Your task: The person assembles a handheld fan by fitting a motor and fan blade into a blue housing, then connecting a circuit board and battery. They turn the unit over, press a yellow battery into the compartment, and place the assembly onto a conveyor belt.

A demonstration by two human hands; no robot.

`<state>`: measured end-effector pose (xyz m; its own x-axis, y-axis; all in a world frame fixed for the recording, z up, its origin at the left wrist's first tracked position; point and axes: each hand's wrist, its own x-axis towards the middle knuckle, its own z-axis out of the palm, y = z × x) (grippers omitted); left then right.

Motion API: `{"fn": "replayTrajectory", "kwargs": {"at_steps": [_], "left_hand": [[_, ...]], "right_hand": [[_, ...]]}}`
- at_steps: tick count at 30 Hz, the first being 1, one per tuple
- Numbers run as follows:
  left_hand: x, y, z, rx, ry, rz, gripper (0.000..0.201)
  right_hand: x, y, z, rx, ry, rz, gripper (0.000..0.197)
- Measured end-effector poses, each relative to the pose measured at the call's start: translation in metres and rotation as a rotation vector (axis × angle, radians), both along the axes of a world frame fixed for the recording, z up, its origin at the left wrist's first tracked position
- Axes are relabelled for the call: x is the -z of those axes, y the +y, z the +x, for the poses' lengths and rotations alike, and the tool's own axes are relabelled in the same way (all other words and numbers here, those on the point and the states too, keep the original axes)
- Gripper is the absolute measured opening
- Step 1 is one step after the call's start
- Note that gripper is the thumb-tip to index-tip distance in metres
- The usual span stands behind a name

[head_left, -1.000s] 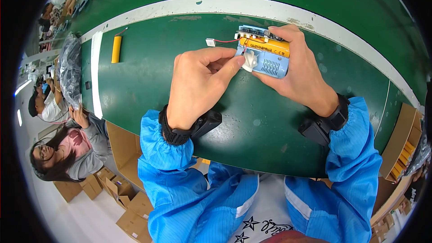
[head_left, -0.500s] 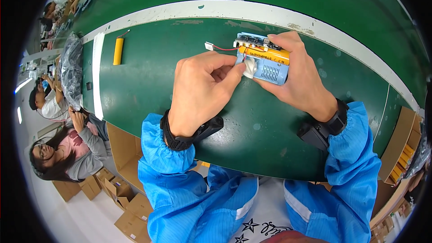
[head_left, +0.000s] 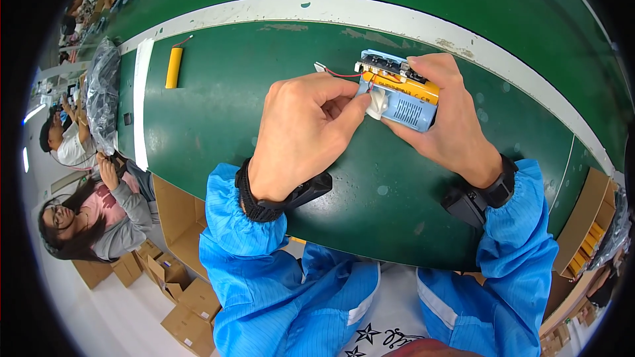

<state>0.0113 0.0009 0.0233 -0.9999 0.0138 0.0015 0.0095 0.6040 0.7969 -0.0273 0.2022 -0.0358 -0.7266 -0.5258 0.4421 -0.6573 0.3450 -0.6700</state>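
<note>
My right hand [head_left: 460,122] is closed round the right end of a small light-blue plastic housing [head_left: 403,111] with a slotted grille. A yellow cylindrical battery [head_left: 413,89] lies along its middle, beside a dark circuit board [head_left: 383,63] at the far edge. With thumb and forefinger pinched, my left hand [head_left: 304,129] grips the edge of a soft-looking white piece [head_left: 378,103] at the housing's left end. Thin red and black wires run near those fingertips. One red lead ends in a white connector [head_left: 320,67] hanging out to the left.
Another yellow battery [head_left: 173,68] with wires lies on the green table [head_left: 211,112], near a white strip [head_left: 141,106]. A clear plastic bag [head_left: 103,92] sits at the left edge. Cardboard boxes stand at left; another box [head_left: 589,225] at right holds yellow batteries. Other people are at left.
Both hands and the housing appear slightly farther right in the picture, and the view has shifted a little. The left fingers remain pinched at the white piece.
</note>
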Motion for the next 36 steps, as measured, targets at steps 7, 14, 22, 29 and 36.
{"fn": "replayTrajectory", "kwargs": {"at_steps": [7, 14, 22, 29, 36], "left_hand": [[0.002, 0.001, -0.002, 0.014, 0.010, -0.003, 0.013], [0.006, 0.003, -0.004, 0.002, -0.017, 0.019, 0.013], [0.012, 0.000, -0.004, -0.011, -0.045, 0.142, 0.013], [0.011, -0.002, 0.000, -0.043, -0.090, 0.175, 0.014], [0.010, -0.003, 0.000, -0.025, -0.089, 0.169, 0.013]], "right_hand": [[0.001, -0.002, -0.001, -0.006, -0.003, -0.015, 0.081], [0.003, -0.003, -0.001, -0.001, -0.007, -0.029, 0.082], [0.001, -0.003, -0.001, 0.027, -0.021, -0.023, 0.081], [-0.001, -0.004, 0.001, 0.056, -0.039, 0.031, 0.078], [0.000, -0.002, 0.000, 0.017, -0.058, -0.003, 0.078]]}}
